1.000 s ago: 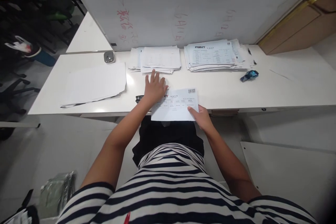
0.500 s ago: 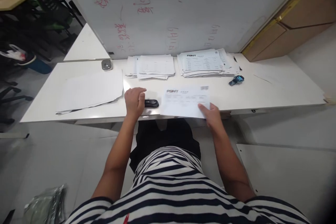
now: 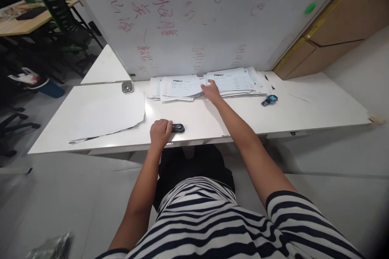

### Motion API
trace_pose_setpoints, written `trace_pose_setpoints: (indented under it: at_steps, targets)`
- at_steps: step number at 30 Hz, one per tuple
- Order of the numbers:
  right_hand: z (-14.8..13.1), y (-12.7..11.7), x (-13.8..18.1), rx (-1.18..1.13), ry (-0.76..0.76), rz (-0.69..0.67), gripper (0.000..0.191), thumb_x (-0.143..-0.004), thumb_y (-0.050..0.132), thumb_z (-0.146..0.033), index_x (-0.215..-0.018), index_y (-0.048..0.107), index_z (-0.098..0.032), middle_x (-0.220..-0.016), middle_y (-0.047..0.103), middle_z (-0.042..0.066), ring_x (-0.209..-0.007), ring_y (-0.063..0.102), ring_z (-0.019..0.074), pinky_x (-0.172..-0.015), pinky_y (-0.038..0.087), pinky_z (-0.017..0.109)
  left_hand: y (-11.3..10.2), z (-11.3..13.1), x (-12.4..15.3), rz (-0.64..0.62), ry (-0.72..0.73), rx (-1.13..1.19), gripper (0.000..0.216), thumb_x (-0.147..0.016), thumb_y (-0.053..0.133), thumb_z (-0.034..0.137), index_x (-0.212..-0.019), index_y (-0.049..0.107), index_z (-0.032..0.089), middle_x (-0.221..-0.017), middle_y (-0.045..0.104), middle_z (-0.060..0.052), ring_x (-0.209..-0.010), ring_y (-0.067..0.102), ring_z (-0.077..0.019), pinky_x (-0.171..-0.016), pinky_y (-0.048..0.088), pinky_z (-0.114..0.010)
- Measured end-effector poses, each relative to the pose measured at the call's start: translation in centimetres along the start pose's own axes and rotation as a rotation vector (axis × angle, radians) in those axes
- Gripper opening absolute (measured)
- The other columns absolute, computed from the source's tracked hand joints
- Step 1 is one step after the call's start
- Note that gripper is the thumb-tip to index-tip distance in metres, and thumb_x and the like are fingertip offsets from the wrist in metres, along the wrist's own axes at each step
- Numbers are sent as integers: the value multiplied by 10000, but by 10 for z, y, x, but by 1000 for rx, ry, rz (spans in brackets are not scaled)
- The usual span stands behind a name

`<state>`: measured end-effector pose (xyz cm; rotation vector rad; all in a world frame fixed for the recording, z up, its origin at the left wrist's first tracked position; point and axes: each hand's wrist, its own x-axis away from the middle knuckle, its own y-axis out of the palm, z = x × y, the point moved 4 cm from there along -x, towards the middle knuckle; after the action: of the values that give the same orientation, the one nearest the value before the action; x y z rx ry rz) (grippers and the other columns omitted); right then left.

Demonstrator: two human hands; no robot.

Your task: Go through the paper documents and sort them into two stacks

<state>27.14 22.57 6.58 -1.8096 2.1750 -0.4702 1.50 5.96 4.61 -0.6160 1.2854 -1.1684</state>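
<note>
My left hand [image 3: 161,132] is curled over the end of a black stapler [image 3: 178,128] near the desk's front edge; its fingers hide part of the stapler. Farther back, my right hand [image 3: 210,90] pinches the right edge of a printed sheet of paper [image 3: 183,86], which lies over the left paper stack. Close beside that hand is the right paper stack [image 3: 233,81], topped by a similar printed sheet.
Large blank sheets [image 3: 106,113] lie on the left of the white desk [image 3: 316,109]. A small grey device [image 3: 127,87] stands behind them. A dark watch [image 3: 269,100] lies at right. The whiteboard [image 3: 170,56] rises behind, with cardboard boxes [image 3: 334,20] beside it.
My right hand has carried the printed sheet from the front edge back and left onto the left stack. My left hand has lowered and closed over the stapler.
</note>
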Motion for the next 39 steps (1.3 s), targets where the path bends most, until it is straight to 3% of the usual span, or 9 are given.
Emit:
trace_pose_setpoints:
  at_steps: [2,4,7,10,15,25,29,33,39]
  targets:
    - [14,-38,13,159,-160,119,501,-842,519,-382,-1302,464,-191,-1229,584,117,-1102,549,261,-958,427,427,1,0,0,14,19,-2,358,-960,317,345,-729,554,209,-755,592,-61,-773,507,-204,-714,345,-339]
    - [36,-91,32,421,-314,316,415,-893,411,-352,-1263,508,-192,-1339,500,131,-1239,442,275,-1042,343,455,2,0,-1,18,34,3,345,-957,326,338,-730,551,209,-762,594,-62,-771,505,-205,-716,346,-339]
    - [86,-175,54,659,-166,631,424,-883,394,-318,-1273,471,-170,-1368,454,162,-1294,361,302,-1044,307,521,4,-1,-1,28,27,25,327,-951,340,330,-739,556,208,-772,592,-65,-778,509,-206,-726,345,-339]
    - [130,-222,60,757,60,675,567,-810,502,-415,-1313,399,-175,-1400,417,184,-1283,361,350,-989,339,573,5,-3,-1,29,7,45,311,-943,350,330,-755,566,208,-787,594,-70,-796,512,-213,-733,344,-346]
    - [153,-227,52,761,194,565,678,-784,513,-490,-1348,344,-154,-1249,554,196,-1104,521,354,-942,366,569,5,-2,-1,18,16,31,307,-943,347,332,-768,569,211,-801,602,-71,-801,512,-217,-740,350,-350]
    - [159,-218,41,805,194,553,574,-812,443,-479,-1313,414,-202,-1318,467,197,-1187,446,385,-968,270,657,4,0,-1,27,14,31,311,-949,342,323,-773,573,212,-804,621,-61,-791,516,-207,-736,360,-341]
    - [157,-221,42,742,214,549,693,-792,464,-506,-1387,318,-181,-1345,452,209,-1221,429,393,-995,256,650,3,0,-1,31,3,40,316,-949,341,327,-774,577,212,-810,626,-63,-794,518,-210,-731,363,-340]
    - [158,-230,33,647,211,545,816,-770,479,-571,-1444,198,-207,-1457,319,210,-1275,375,382,-1012,274,622,4,0,-1,21,-5,47,317,-947,342,332,-771,579,215,-804,620,-65,-801,525,-213,-748,368,-343]
    - [164,-237,11,668,165,538,880,-732,556,-543,-1451,176,-208,-1510,222,216,-1326,293,372,-1034,240,622,4,-1,-1,-1,-6,45,315,-945,340,326,-775,581,216,-806,622,-64,-802,530,-213,-745,374,-348]
